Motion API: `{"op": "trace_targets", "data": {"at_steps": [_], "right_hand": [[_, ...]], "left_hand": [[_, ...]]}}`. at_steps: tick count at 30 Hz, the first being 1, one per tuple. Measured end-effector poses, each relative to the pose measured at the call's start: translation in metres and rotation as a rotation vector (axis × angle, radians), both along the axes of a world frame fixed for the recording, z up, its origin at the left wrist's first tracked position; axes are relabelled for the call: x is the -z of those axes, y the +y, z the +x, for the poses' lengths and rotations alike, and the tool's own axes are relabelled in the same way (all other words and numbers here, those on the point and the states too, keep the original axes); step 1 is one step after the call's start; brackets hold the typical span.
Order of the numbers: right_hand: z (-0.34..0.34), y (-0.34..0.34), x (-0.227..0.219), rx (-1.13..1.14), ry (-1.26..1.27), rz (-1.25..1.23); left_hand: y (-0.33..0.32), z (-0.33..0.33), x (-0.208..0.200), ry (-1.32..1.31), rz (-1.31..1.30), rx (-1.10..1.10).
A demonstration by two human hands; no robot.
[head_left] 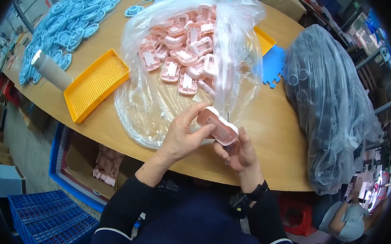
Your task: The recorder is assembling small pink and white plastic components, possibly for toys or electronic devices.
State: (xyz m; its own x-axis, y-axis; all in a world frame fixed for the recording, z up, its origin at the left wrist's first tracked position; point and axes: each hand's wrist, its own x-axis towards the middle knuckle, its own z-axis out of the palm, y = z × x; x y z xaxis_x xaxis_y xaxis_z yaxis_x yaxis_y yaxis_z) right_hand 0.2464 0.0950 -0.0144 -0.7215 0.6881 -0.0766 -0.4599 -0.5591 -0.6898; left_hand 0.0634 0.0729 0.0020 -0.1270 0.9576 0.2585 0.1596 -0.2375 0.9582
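Note:
My left hand (183, 132) pinches a pink plastic casing (218, 127) between thumb and fingers, its hollow inner side facing up and its rim white-lit. At the casing's lower right end is my right hand (241, 153), its fingers curled. A thin, dark, slender thing shows between those fingers, and a narrow tip pokes out past the casing's far edge; what it is I cannot make out. Just beyond both hands, a large clear plastic bag (148, 112) lies open on the table, with many similar pink casings (183, 56) heaped inside.
Left on the wooden table (274, 159) are a yellow perforated tray (96, 85), a grey cylinder (51, 70) and a pile of light-blue looped parts (71, 22). A bulky filled plastic bag (328, 104) stands at right, near a blue mat piece (273, 66). A blue crate (52, 218) sits below left.

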Motion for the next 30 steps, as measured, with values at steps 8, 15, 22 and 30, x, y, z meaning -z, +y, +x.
{"op": "trace_targets", "data": {"at_steps": [8, 15, 22, 30], "right_hand": [[-0.004, -0.006, -0.023, 0.301, -0.330, 0.079], [0.007, -0.017, -0.022, 0.398, -0.392, 0.087], [0.005, -0.013, -0.016, 0.440, -0.372, 0.058], [0.012, -0.017, -0.025, 0.460, -0.313, 0.031]], "left_hand": [[0.008, -0.006, -0.009, 0.141, 0.012, -0.028], [0.009, 0.006, -0.007, 0.361, 0.045, -0.010], [0.010, 0.002, -0.004, 0.485, 0.012, -0.002], [0.006, 0.009, -0.010, 0.278, -0.073, 0.095]]}}
